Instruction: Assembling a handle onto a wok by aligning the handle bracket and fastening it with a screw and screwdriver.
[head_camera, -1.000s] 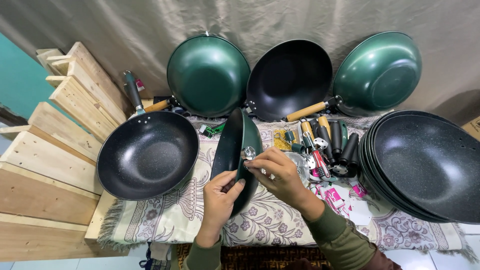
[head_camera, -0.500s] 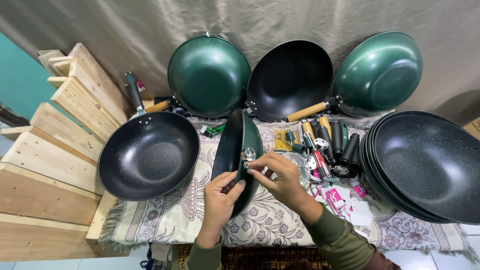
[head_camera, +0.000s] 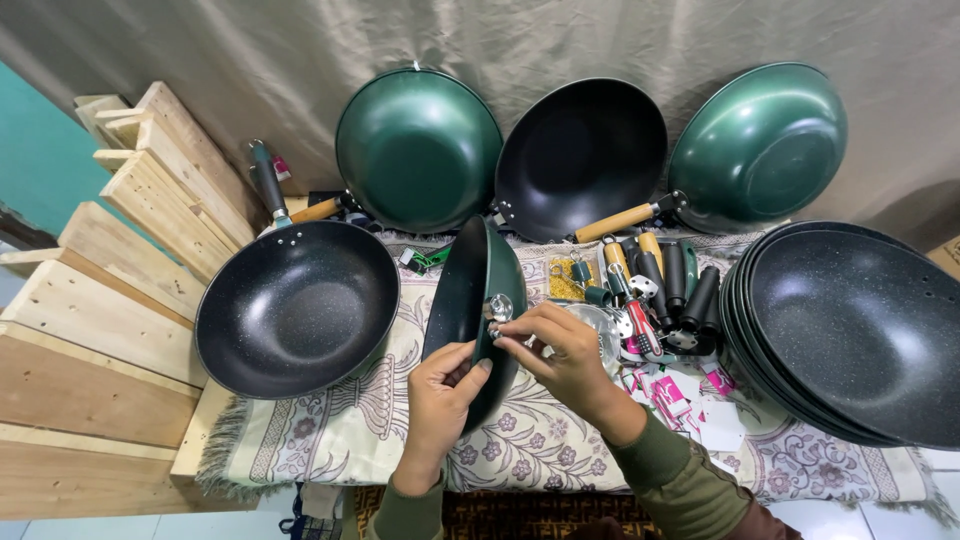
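Left hand (head_camera: 447, 385) grips green wok (head_camera: 478, 305) on edge; right hand (head_camera: 560, 350) pinches metal bracket (head_camera: 497, 308) at 12 o'clock. Risk: wok tips, bracket drops.

Cookware workshop, stacked pans (head_camera: 850, 340), loose handles (head_camera: 660, 280)

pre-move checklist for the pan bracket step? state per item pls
1. Green pan stood on edge and steadied: ok, left hand grips its lower rim.
2. Metal bracket seated on the pan's outer wall: ok.
3. Right hand at the bracket: ok, fingertips meet just below it.
4. Small fastener pinched in the right hand: cannot tell, too small.
5. Spare handles within reach: ok, piled right of the pan on the patterned cloth.
6. Room around the pan: ok, the black wok on the left lies apart from it.
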